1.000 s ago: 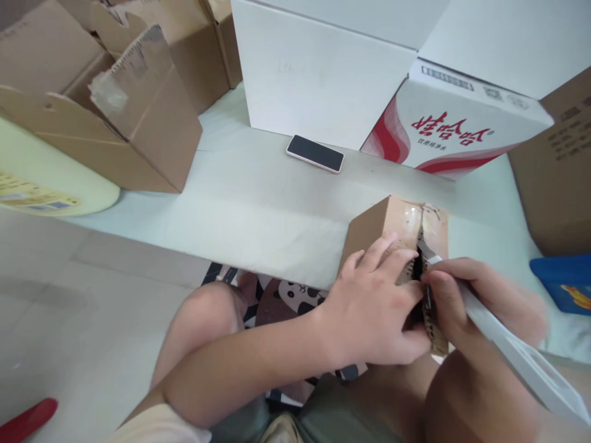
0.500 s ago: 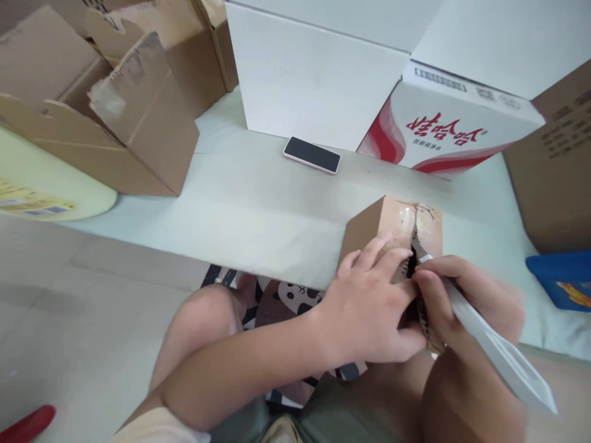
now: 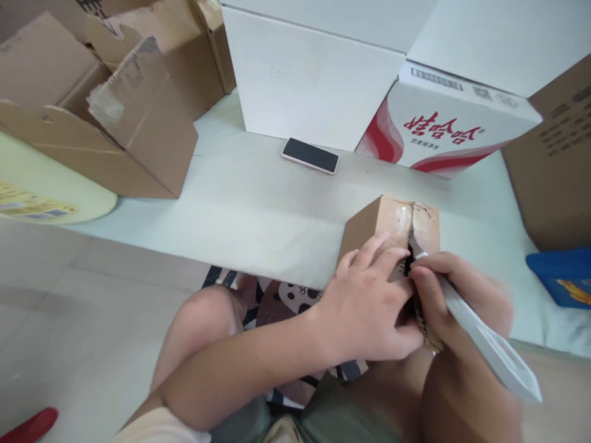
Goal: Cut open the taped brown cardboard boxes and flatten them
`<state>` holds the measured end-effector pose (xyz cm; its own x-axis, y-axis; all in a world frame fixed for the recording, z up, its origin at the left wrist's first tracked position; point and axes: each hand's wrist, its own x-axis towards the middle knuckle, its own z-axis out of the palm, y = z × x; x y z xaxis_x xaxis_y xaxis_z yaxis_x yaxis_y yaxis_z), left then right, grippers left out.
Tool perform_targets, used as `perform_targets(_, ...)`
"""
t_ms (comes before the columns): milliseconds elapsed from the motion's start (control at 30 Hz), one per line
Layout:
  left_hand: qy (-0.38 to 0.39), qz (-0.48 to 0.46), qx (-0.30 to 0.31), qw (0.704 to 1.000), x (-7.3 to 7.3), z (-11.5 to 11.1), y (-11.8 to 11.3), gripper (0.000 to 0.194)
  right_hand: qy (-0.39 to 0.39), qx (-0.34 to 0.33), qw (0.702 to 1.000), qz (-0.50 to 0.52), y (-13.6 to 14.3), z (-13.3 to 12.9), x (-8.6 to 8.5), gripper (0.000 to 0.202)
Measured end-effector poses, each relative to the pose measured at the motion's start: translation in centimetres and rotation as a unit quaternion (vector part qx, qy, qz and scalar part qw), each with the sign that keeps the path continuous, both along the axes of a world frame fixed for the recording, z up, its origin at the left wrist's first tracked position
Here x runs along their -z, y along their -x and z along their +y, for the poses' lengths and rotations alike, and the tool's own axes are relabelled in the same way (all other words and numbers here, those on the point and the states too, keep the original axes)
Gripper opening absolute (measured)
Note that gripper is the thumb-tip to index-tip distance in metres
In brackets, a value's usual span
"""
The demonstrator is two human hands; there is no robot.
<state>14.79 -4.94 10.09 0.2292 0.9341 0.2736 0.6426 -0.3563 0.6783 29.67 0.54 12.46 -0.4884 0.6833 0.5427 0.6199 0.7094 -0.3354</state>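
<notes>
A small brown cardboard box (image 3: 362, 227) sits at the near edge of the pale cloth surface, with clear tape along its torn top seam. My left hand (image 3: 369, 301) lies over the box with its fingers spread, pressing on the flaps beside the opening. In my right hand (image 3: 443, 289) is a white-handled knife (image 3: 489, 344), pinched near the blade. The blade's tip is in the seam at the far end of the gap, and the handle points down to the right.
A phone (image 3: 311, 155) lies behind the box. White cartons (image 3: 305, 74) and a red-and-white carton (image 3: 443, 129) stand at the back. Open brown boxes (image 3: 161, 135) and a yellow container (image 3: 55, 184) are left; a blue packet (image 3: 561, 277) lies right.
The knife handle's end has shifted slightly left and up along with my right hand. My left hand stays on the box; the view has moved slightly.
</notes>
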Motion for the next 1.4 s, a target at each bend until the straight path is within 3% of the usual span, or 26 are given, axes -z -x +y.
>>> perform_targets(567, -0.007, -0.003, -0.001, 1.000, 0.24, -0.08, 0.01, 0.045, 0.016, -0.005, 1.000, 0.005, 0.18, -0.06, 0.10, 0.012)
perform_targets(1400, -0.006, -0.004, 0.004, 1.000, 0.26, -0.06, 0.03, 0.047, 0.008, -0.008, 1.000, 0.008, 0.30, -0.07, 0.16, 0.012)
